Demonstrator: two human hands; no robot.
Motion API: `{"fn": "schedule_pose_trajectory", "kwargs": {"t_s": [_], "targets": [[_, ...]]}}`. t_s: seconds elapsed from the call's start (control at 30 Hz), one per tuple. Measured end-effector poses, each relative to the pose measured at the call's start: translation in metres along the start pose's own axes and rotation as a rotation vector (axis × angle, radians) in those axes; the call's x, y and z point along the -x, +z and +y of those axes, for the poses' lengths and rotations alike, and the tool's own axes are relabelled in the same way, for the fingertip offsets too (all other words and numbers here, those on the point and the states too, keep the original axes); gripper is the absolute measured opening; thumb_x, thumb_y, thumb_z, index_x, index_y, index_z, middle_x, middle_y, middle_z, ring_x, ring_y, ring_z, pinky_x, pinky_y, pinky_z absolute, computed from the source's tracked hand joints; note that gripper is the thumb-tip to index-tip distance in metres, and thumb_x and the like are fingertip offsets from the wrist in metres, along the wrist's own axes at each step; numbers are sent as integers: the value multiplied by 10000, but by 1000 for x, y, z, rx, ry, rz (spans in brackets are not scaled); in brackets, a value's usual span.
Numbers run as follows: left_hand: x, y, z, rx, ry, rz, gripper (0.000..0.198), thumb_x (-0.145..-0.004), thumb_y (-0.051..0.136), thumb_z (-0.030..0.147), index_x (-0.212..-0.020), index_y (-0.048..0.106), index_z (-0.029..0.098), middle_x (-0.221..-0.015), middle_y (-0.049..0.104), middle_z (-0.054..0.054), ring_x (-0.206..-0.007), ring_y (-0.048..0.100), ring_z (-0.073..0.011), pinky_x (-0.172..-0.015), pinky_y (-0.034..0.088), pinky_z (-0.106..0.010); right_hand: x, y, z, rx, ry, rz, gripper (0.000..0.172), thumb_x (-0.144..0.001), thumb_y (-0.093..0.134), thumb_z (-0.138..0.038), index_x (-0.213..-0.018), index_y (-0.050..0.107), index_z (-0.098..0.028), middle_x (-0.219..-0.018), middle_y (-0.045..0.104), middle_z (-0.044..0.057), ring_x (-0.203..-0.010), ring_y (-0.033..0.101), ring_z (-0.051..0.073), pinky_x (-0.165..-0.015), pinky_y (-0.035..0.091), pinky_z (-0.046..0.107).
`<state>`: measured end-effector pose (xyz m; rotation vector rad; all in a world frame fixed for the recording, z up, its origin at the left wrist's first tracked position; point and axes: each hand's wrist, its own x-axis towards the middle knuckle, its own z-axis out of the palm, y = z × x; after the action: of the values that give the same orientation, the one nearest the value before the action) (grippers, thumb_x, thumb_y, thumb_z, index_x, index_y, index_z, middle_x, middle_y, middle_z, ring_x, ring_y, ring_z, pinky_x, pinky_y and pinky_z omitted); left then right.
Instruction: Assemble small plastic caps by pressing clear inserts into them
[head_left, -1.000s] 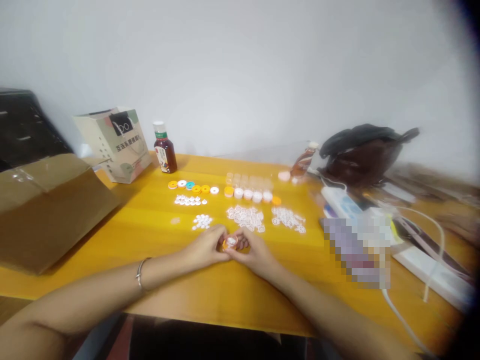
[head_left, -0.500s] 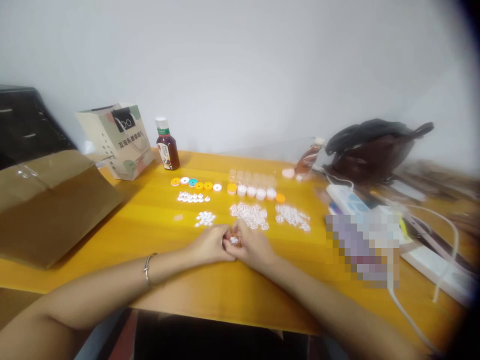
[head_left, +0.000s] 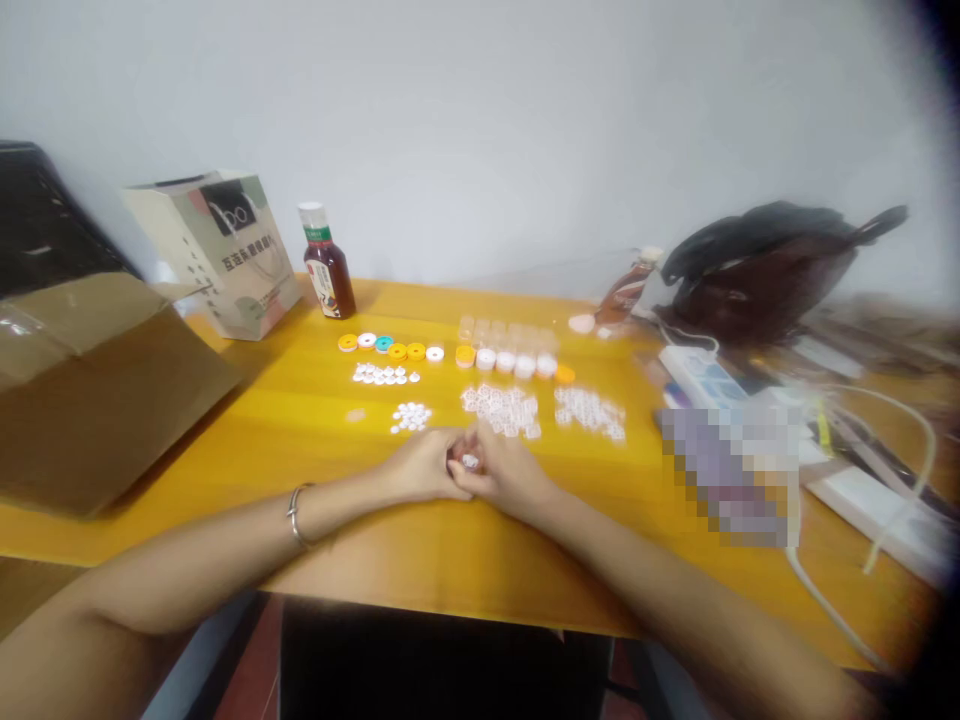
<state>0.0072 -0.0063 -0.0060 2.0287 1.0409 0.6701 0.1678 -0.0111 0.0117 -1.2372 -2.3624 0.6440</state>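
- Left hand (head_left: pixel 424 468) and right hand (head_left: pixel 504 472) meet on the yellow tabletop (head_left: pixel 315 430), fingers closed together around a small white part (head_left: pixel 470 461).
- Piles of white pieces (head_left: pixel 502 410) lie just beyond the hands.
- A row of coloured rings (head_left: pixel 390 347) lies farther back.
- A dark bottle (head_left: pixel 327 268) stands beside a paper bag (head_left: pixel 217 255).

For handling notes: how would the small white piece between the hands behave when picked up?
The small white piece is tiny beside the left hand and right hand: probably light, easily dropped. Similar pieces lie flat in piles, so rolling seems unlikely.
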Motion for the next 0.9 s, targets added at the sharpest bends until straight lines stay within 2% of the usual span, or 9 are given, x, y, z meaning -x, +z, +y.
{"fn": "schedule_pose_trajectory", "kwargs": {"t_s": [0.33,0.47,0.57,0.73,0.9], "targets": [[-1,0,-5,8,-24,-23,246,-565,668,209,-669,451,156,-625,526,53,-556,466,-89,-514,343,-183,-1,1,0,5,-6,-10,203,-732,524,-288,-831,361,-216,-663,544,-19,-556,535,146,-510,348,223],[0,-5,0,-10,20,-45,196,-568,634,154,-697,486,151,-629,530,52,-570,471,-92,-501,323,-177,1,-2,1,-4,-79,-57,172,-734,524,-255,-828,388,-207,-709,568,2,-600,541,147,-547,378,238],[2,-7,1,-18,41,-52,192,-596,635,181,-738,511,151,-683,563,36,-606,505,-105,-526,352,-183,5,-7,2,-48,-168,-60,189,-721,534,-217,-867,417,-200,-779,580,19,-664,546,151,-601,408,258],[3,-5,-2,-44,33,-85,296,-591,679,244,-835,543,148,-770,596,7,-682,541,-146,-593,398,-211,11,-10,1,-52,-306,8,305,-679,567,-191,-953,433,-194,-891,563,49,-772,538,175,-683,432,302],[3,-4,-3,-50,111,-61,326,-572,667,195,-865,531,152,-770,576,19,-666,503,-129,-588,383,-203,10,1,3,26,-233,156,388,-690,652,-385,-961,466,-178,-886,584,72,-794,549,206,-696,435,325]]}}
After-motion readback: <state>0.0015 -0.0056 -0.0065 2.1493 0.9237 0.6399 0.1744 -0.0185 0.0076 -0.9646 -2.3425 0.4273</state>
